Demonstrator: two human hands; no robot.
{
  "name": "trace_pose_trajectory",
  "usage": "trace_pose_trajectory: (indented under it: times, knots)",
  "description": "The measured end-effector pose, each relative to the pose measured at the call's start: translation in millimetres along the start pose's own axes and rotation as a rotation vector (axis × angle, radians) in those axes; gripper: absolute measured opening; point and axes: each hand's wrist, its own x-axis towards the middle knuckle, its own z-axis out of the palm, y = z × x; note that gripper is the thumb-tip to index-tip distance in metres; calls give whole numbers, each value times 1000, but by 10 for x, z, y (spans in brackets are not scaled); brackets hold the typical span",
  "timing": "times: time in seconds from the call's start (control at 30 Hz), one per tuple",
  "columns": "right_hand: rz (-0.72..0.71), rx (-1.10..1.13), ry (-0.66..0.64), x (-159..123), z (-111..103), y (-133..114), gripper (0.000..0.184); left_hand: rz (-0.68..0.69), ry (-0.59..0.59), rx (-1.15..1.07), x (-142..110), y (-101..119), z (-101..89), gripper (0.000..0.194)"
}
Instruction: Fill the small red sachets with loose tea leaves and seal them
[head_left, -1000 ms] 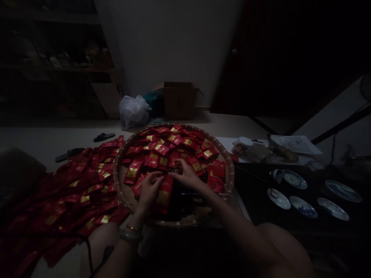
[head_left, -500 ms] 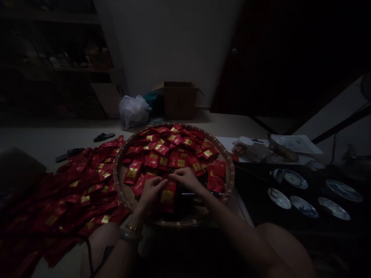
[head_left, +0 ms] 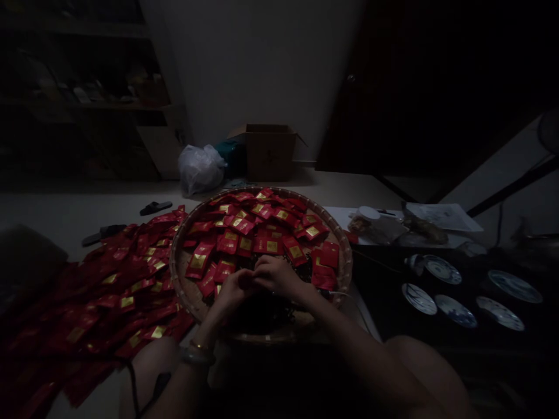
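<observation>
A round woven basket (head_left: 183, 291) holds several red packets with gold labels (head_left: 236, 241) and a dark loose pile (head_left: 266, 314) at its near side. My left hand (head_left: 230, 291), with a bracelet on its wrist, and my right hand (head_left: 279, 278) meet fingertip to fingertip over the near middle of the basket, above the dark pile. Both hands are curled. It is too dark to make out what lies between the fingers.
A heap of red packets (head_left: 109, 291) covers the floor left of the basket. Several blue-and-white dishes (head_left: 437, 291) lie on a dark surface at right. Papers and bags (head_left: 393, 224), a cardboard box (head_left: 268, 151), a white plastic bag (head_left: 198, 169) and sandals (head_left: 155, 206) sit beyond.
Both hands drew closer together and nearer to me. The red packet with a gold label that showed under my left hand is no longer visible.
</observation>
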Motion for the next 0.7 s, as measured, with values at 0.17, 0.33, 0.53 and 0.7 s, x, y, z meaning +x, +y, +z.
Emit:
trace_pose_trajectory:
  times: [0.17,0.33,0.53,0.7]
  knots:
    - [51,-6,-18,34,-33,45,6,-50,-20,-92,-43,96,30,22]
    - [185,189,57,107,-169,23,5,-123,-94,-149,-123,228,12,41]
    - [297,282,-18,146,-73,-77,15,-213,-203,-18,-154,290,2,33]
    - [328,302,-17,155,-7,-7,24,-225,-207,15,-149,245,11,27]
